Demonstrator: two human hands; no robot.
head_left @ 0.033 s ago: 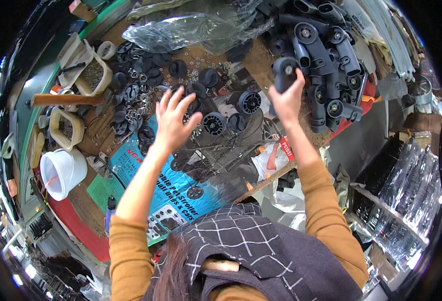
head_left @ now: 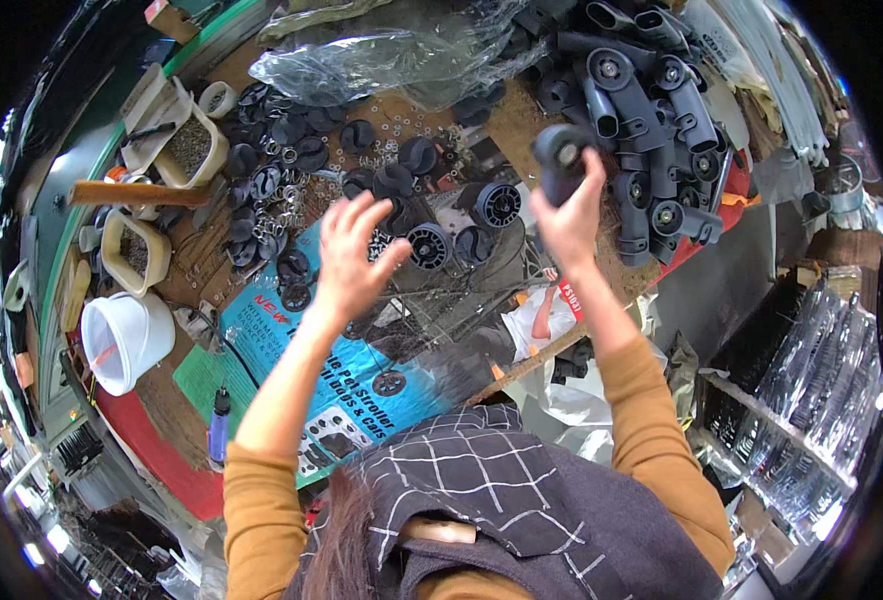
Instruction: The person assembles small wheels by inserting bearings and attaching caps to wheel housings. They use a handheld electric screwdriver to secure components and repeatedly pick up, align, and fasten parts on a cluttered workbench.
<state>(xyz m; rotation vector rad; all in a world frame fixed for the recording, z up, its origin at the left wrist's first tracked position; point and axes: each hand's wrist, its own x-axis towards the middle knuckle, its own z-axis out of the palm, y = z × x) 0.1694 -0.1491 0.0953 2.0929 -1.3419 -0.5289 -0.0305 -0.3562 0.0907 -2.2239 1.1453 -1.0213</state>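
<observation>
My right hand (head_left: 569,215) grips a black plastic bracket (head_left: 559,178) with a round end and a metal centre. It is lifted beside a pile of similar black brackets (head_left: 651,140) on the right, slightly blurred by motion. My left hand (head_left: 353,262) hovers over the workbench with its fingers spread and nothing in it. Just right of its thumb lies a black spoked hub (head_left: 428,246). Another spoked hub (head_left: 498,204) lies farther right, with a black round cap (head_left: 474,245) between them. More black caps (head_left: 417,154) and metal springs (head_left: 286,208) lie beyond my left hand.
Small-part tubs (head_left: 135,252), a wooden-handled tool (head_left: 139,193) and a white bucket (head_left: 129,342) line the left side. Clear plastic bags (head_left: 391,60) cover the far edge. A blue printed sheet (head_left: 346,380) and a blue-handled screwdriver (head_left: 220,425) lie near me.
Both hands have shifted slightly toward me, the left also a little to the right. The bracket has moved slightly left and nearer in my right hand.
</observation>
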